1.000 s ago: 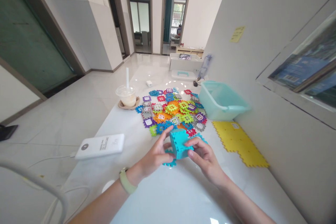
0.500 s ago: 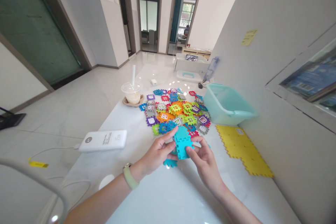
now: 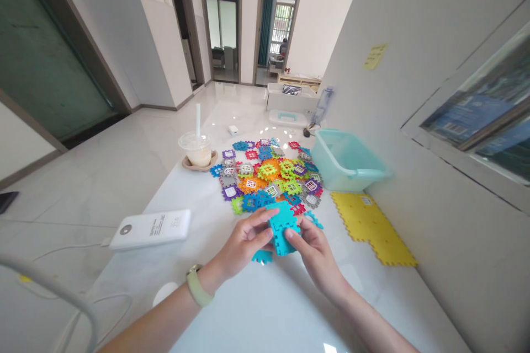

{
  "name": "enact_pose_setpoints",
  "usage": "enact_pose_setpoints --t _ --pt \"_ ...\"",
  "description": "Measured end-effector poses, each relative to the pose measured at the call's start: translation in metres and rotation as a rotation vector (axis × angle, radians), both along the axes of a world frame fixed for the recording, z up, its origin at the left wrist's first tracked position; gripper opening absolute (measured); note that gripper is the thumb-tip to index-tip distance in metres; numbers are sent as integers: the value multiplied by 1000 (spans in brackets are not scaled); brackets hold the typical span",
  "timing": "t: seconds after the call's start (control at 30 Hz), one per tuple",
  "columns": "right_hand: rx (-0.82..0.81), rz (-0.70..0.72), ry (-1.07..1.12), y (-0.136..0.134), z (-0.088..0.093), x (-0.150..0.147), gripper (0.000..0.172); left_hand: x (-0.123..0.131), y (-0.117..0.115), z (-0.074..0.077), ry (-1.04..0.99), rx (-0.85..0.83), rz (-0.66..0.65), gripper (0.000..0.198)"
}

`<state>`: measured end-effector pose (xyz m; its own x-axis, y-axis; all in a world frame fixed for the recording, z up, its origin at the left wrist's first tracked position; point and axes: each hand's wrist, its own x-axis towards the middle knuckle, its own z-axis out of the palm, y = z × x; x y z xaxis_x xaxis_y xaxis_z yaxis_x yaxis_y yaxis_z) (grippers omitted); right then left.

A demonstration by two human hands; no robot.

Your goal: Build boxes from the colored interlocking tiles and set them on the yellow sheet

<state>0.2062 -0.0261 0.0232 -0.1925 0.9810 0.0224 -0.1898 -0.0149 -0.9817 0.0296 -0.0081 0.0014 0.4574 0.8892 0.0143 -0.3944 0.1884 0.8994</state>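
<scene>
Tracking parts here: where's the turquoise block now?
In the head view, the turquoise block is below centre, held by left hand and right hand, nearer than the colourful pile.

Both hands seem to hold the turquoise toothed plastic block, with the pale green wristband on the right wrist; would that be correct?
Not quite: the head view shows the pale green wristband on the left wrist; left hand and right hand hold the turquoise toothed plastic block.

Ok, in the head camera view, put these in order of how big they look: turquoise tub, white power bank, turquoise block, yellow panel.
1. Turquoise tub and yellow panel: too alike to rank.
2. White power bank.
3. Turquoise block, partly covered by the left hand and right hand.
</scene>
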Motion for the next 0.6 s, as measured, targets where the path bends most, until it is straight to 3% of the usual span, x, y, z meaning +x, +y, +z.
enact_pose_setpoints --t 0.6 --pt "-5 20 -66 3 -1 3 33 8 -3 -4 92 27 61 51"
